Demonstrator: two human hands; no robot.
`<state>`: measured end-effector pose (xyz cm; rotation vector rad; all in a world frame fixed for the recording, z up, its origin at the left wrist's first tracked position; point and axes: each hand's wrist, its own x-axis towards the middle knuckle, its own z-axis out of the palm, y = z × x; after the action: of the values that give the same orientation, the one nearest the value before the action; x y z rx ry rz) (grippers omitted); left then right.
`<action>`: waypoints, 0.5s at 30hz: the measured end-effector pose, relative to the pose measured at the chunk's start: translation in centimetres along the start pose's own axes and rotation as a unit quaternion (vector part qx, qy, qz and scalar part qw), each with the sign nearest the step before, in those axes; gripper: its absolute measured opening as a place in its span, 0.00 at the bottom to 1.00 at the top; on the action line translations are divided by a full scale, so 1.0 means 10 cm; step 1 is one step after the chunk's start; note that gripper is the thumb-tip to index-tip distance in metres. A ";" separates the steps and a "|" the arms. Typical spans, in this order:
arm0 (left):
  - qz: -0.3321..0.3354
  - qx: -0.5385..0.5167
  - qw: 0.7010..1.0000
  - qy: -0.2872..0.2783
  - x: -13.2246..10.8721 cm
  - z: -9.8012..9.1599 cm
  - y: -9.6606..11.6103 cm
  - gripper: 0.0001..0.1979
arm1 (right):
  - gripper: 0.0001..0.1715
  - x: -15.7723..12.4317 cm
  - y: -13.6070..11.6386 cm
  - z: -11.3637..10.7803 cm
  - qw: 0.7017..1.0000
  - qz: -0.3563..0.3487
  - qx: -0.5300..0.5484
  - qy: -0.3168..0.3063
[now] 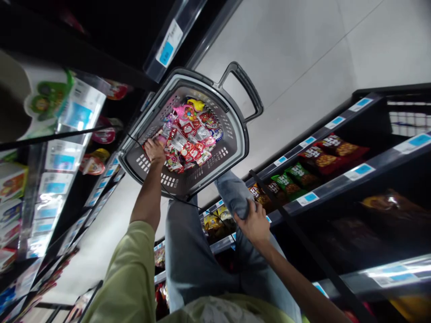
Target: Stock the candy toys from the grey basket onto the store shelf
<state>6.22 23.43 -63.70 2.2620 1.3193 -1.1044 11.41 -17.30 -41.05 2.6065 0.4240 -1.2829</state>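
Observation:
A grey shopping basket (238, 134) with perforated walls holds a heap of small candy packets (191, 150), mostly red and white. A pink toy-like piece (183, 111) and a yellow one (196, 104) lie at the heap's far end. My left hand (155, 150) is inside the basket near its left wall, with the fingers curled at a pink packet (162, 140); the fingertips are partly hidden. On my bent knee, in blue jeans, rests my right hand (254, 223), fingers apart and holding nothing.
The basket's handle (251, 94) sticks out towards the upper right. Shelves with snack bags (298, 175) run along the right. Another shelf with price labels (60, 154) stands close on the left. Pale floor (303, 54) shows beyond the basket. Dark cords cross the view.

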 end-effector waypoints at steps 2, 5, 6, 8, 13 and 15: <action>-0.025 0.004 1.000 -0.001 -0.04 0.00 -0.03 0.25 | 0.39 0.00 0.00 0.00 1.000 -0.002 -0.002 0.003; -0.033 -0.003 0.999 -0.011 -0.08 0.02 -0.04 0.35 | 0.39 0.00 -0.01 0.00 1.000 0.002 -0.005 0.004; -0.036 -0.012 0.999 -0.013 -0.09 0.03 -0.03 0.40 | 0.39 0.00 -0.02 0.00 1.000 0.003 -0.006 0.005; -0.051 -0.039 0.998 -0.023 -0.13 0.06 0.01 0.47 | 0.39 -0.01 -0.03 0.01 1.000 0.005 -0.009 0.006; -0.065 -0.103 0.991 -0.049 -0.39 0.13 0.12 0.42 | 0.38 -0.06 -0.08 0.05 1.000 0.012 -0.022 0.009; -0.045 -0.123 0.989 -0.065 -0.55 0.13 0.13 0.38 | 0.38 -0.09 -0.10 0.08 1.000 0.015 -0.020 0.013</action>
<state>5.09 18.62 -60.65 1.9378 1.4304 -1.0360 9.94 -16.74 -40.90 2.5890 0.4096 -1.2183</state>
